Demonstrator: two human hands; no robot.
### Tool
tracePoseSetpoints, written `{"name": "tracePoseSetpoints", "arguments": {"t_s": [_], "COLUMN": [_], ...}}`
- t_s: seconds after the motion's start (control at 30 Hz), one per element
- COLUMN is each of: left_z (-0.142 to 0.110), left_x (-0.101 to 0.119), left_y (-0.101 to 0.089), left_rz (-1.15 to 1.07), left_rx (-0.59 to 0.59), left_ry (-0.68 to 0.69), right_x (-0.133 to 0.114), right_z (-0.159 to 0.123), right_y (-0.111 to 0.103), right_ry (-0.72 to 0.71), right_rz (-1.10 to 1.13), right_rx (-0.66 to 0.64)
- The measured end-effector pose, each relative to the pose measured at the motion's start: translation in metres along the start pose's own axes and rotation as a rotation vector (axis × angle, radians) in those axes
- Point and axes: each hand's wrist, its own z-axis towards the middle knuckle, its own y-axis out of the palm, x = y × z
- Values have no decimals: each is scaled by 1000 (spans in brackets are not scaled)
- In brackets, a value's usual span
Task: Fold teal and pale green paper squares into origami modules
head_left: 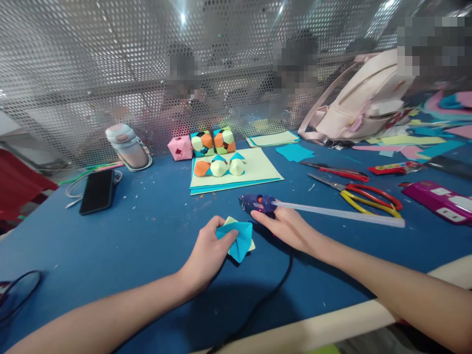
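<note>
My left hand [208, 250] pinches a folded piece of blue paper [242, 241], with pale yellow-green paper showing at its edges. The thumb lies across the blue face. To its right, my right hand [291, 227] is wrapped round a dark blue glue gun [254, 202]. The gun's nozzle points left, apart from the folded paper, and a long clear glue stick [339, 212] juts out of its back. Beyond both hands, several small folded paper pieces in orange, pale green and blue rest on a stack of paper sheets [258, 167].
Paper balls [202, 143] and a pink one [180, 148] stand against the perforated metal screen [129, 93]. A phone [98, 191] and bottle [127, 145] are at left. Scissors [354, 191], a purple power strip [438, 201] and a backpack [363, 105] lie right. The gun's cord [269, 295] trails forward.
</note>
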Motion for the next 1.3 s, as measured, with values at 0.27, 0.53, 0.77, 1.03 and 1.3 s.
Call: {"name": "tracePoseSetpoints", "arguments": {"t_s": [0.27, 0.53, 0.77, 1.03, 1.3], "left_z": [-3, -7, -11, -13, -17], "left_x": [-4, 2, 4, 2, 4], "left_y": [2, 4, 4, 3, 2], "left_rz": [-77, 78, 138, 40, -4], "left_rx": [-53, 29, -36, -63, -11], "left_ry": [-40, 52, 134, 50, 91], "right_x": [-5, -40, -48, -42, -41], "right_z": [-28, -53, -28, -31, -35], "right_y": [-33, -32, -5, 1, -3], "right_ry": [-35, -7, -30, -59, -25], "right_rz": [-174, 84, 271, 324, 375], "right_rx": [-25, -84, -72, -5, -4]}}
